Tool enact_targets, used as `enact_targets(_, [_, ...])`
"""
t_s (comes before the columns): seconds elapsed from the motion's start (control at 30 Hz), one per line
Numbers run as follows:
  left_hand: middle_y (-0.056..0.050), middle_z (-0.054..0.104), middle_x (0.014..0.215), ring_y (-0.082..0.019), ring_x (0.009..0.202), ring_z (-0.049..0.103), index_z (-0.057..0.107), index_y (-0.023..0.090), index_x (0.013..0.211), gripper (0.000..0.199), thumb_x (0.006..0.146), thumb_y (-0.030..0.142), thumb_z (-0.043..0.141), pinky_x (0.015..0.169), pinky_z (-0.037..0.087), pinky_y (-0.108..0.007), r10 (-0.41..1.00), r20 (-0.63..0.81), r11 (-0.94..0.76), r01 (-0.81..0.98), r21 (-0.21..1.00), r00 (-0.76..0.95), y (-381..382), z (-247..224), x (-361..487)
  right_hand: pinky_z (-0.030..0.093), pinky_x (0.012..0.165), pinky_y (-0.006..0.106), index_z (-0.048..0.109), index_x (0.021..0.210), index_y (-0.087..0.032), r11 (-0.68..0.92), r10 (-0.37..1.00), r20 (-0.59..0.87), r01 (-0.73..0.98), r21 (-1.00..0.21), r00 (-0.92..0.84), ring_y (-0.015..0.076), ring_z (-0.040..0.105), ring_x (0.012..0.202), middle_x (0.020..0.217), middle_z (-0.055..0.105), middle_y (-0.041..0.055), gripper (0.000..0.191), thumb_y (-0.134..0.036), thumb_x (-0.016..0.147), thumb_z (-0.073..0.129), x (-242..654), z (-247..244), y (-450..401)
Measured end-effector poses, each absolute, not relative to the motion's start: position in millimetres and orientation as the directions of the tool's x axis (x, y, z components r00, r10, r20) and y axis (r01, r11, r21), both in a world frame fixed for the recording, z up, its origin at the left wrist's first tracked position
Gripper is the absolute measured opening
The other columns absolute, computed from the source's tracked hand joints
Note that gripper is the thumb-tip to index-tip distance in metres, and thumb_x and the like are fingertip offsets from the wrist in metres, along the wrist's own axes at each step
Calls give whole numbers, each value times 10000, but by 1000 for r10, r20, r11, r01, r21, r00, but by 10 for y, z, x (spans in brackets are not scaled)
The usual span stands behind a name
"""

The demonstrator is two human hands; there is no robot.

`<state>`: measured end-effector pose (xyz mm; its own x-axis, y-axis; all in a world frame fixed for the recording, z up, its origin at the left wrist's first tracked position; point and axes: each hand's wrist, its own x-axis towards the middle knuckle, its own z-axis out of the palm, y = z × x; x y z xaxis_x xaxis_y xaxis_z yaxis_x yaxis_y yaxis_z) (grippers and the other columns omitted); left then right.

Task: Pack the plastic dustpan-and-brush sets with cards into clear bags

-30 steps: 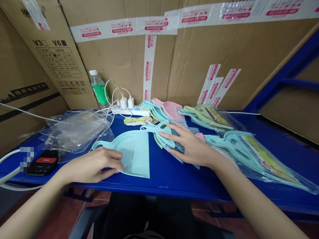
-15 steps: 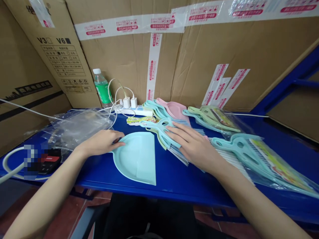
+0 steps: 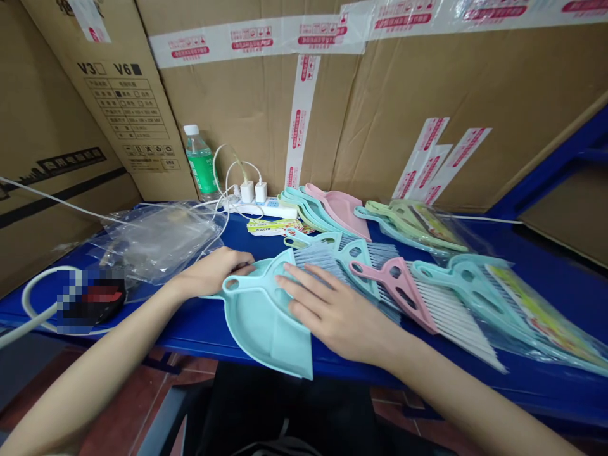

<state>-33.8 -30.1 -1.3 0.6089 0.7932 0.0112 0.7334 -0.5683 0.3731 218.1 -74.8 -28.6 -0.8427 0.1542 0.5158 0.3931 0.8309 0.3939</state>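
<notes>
My left hand [image 3: 219,271] grips the light-blue dustpan [image 3: 259,335] near its handle, at the left edge of the pan. My right hand [image 3: 332,310] has a light-blue hand brush [image 3: 266,278] by its head, fingers lying along the top and the thumb hidden. The brush lies over the dustpan, its handle pointing left and grey bristles toward the back right. Just behind my right hand, other light-blue brushes [image 3: 358,256] lie overlapped on the blue table. A pink hand brush [image 3: 403,291] with white bristles rests to the right of them.
Pink, blue and green dustpans [image 3: 344,212] are stacked at the back. Bagged sets [image 3: 479,297] lie on the right, more [image 3: 413,221] behind. Clear plastic bags [image 3: 161,234], a power strip [image 3: 266,208], card labels [image 3: 270,228] and a bottle [image 3: 202,168] stand left and back.
My right hand has lifted a light-blue brush from the pile and brought it left and nearer, over the dustpan. The dustpan has shifted slightly nearer and right. The pink brush is now uncovered.
</notes>
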Motion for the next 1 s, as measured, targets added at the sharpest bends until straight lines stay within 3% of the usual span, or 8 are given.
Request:
enact_targets(0.13, [46,450,550,-102,518,386,474,189,661,360,925,416,386,528,304,-224,805,0,-529,719,451,593,-275,-27,-365,463,1030,434,693,917,-138,878,148,456,329,347,-878,281,580,1218,1256,681,127,336,-108,954,361,1999,-291,-872])
enact_targets(0.27, [39,470,596,-106,568,406,493,181,679,369,919,443,394,550,331,-217,802,-28,-500,696,515,597,-249,-31,-382,512,960,426,685,943,-131,885,248,389,371,282,-887,304,583,1205,1279,663,133,294,-115,949,392,1880,-312,-935])
enact_targets(0.37, [31,477,622,-111,591,417,507,175,689,376,921,445,385,564,343,-220,794,-38,-495,682,537,606,-235,-30,-389,544,902,416,678,962,-118,888,295,365,395,236,-883,328,576,1208,1284,652,157,260,-261,980,462,1833,-337,-948])
enact_targets(0.47, [24,481,647,-115,610,426,518,169,701,377,923,436,372,581,357,-226,780,-45,-498,663,560,624,-228,-33,-397,551,893,428,674,1003,-102,887,337,354,420,192,-872,355,556,1230,1289,638,195,411,-481,939,529,1804,-357,-946])
enact_targets(0.63, [32,435,638,-116,612,400,488,174,681,404,931,462,352,591,373,-235,783,-54,-462,637,617,620,-228,-59,-407,529,935,436,679,1033,-132,902,378,291,420,97,-879,346,515,1275,1325,612,176,434,-521,936,514,1777,-327,-939])
enact_targets(0.8, [23,496,685,-122,647,430,555,156,763,445,945,504,347,621,399,-238,769,-84,-442,622,646,633,-240,-67,-422,478,998,473,664,1114,-151,914,405,232,402,-60,-885,344,463,1313,1354,586,166,452,-536,932,514,1800,-257,-941])
enact_targets(1.0, [-23,631,833,-140,723,524,611,134,1032,405,928,485,437,641,414,-230,723,-110,-453,588,670,682,-251,-68,-453,274,1143,557,556,1332,-132,878,435,132,387,-282,-891,390,216,1453,1516,421,190,736,-664,825,589,1875,-214,-940])
